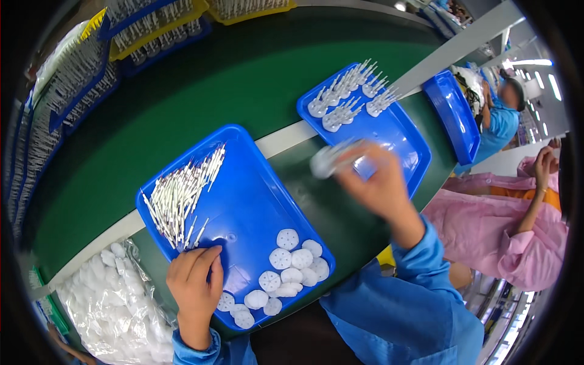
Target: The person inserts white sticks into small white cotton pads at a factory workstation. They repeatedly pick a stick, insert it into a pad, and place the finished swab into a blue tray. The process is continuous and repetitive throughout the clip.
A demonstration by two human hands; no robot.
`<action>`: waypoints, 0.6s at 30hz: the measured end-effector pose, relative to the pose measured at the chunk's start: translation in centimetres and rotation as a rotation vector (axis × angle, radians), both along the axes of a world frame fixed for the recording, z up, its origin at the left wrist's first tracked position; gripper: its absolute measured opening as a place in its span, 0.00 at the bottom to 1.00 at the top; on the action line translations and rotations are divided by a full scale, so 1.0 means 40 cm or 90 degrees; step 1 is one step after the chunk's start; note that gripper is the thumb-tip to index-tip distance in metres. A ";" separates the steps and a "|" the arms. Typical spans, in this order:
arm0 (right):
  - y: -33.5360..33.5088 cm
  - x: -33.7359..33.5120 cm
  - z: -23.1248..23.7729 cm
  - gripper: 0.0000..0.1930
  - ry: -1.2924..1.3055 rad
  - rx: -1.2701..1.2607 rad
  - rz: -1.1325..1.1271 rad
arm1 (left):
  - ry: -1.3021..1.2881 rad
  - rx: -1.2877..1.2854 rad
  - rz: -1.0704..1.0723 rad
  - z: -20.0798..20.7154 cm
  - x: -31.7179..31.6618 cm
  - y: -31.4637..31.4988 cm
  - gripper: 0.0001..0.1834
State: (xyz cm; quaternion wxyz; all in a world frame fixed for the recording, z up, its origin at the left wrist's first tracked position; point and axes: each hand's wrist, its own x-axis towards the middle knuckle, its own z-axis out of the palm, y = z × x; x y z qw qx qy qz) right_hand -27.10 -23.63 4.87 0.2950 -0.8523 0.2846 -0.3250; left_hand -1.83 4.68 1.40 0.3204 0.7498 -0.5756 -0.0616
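A blue tray (266, 201) lies in front of me. At its far left is a heap of thin white sticks with dark tips (185, 193). My left hand (196, 281) bends over the tray's left edge beside the lowest sticks, thumb and fingers drawn together; anything between them is hidden. Several round white discs with small holes (281, 258) lie at the tray's near right. My right hand (378, 180), smeared by motion, grips a whitish translucent piece (331, 159) above the gap between trays. Behind it, a second blue tray (398, 137) holds several discs with upright sticks (344, 91).
A clear bag of white pieces (115, 298) lies at the left. Blue and yellow trays of stick-filled pieces (79, 79) stack along the far left of the green table (243, 79). An empty-looking blue tray (453, 115) stands far right, near a person in pink (486, 225) and another in blue.
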 end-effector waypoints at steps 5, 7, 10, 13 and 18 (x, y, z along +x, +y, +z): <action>-0.222 -0.204 -0.060 0.07 0.193 -0.021 -0.282 | -0.108 -0.017 -0.037 0.000 0.009 -0.021 0.11; -0.245 -0.216 -0.087 0.08 0.285 -0.050 -0.299 | -0.103 -0.025 -0.026 0.004 0.007 -0.021 0.10; -0.246 -0.198 -0.092 0.09 0.287 0.006 -0.318 | -0.075 -0.024 -0.018 0.010 0.009 -0.009 0.10; -0.250 -0.193 -0.093 0.08 0.259 0.024 -0.283 | -0.070 -0.030 -0.021 0.005 0.006 -0.008 0.10; -0.253 -0.167 -0.083 0.10 0.294 -0.062 -0.313 | -0.074 -0.034 -0.022 -0.002 0.004 -0.007 0.09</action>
